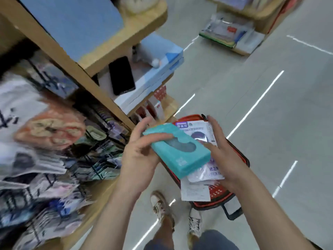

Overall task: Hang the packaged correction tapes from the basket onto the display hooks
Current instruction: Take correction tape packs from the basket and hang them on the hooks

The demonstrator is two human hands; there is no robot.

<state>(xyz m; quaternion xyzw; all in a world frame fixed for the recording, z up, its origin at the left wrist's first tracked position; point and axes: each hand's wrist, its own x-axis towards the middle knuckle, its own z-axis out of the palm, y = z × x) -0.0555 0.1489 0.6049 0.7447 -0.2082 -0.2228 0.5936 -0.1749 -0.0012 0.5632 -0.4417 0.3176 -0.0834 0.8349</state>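
While the left hand (138,154) pinches the teal package (180,156) and the right hand (227,159) grips the white packs (210,173) under it, one should be peeled off singly for hanging.

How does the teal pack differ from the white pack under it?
The teal pack is opaque and boxy; the white pack is flat, with clear plastic and purple print. The teal pack lies on top in the left hand; the white pack sits beneath in the right hand. Both are held over the basket.
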